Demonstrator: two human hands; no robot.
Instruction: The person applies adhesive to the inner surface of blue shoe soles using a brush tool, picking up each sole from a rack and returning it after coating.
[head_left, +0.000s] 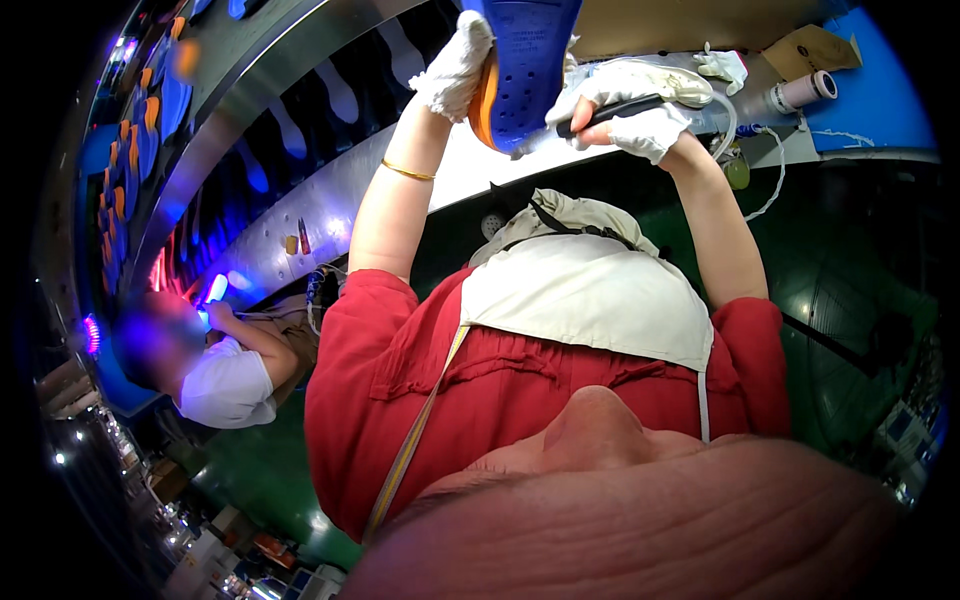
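My left hand (458, 65), in a white glove, grips a blue and orange insole (522, 60) by its left side. The insole is held up at the top of the view, its blue face with small holes toward me. My right hand (640, 130) wears a white glove that leaves some fingertips bare. Its fingers close round a black-handled brush (625, 108), whose pale, blurred tip is at the insole's lower right edge. A white tube (730, 115) loops beside the right hand; whether it joins the brush I cannot tell.
Left, a curved metal-edged conveyor (225, 105) carries several insoles (340, 92). A co-worker in white (230, 385) sits by it. Two small items (303, 237) lie on the metal ledge. At right are a spare glove (722, 68), a pink roll (805, 90) and a cardboard piece (812, 48).
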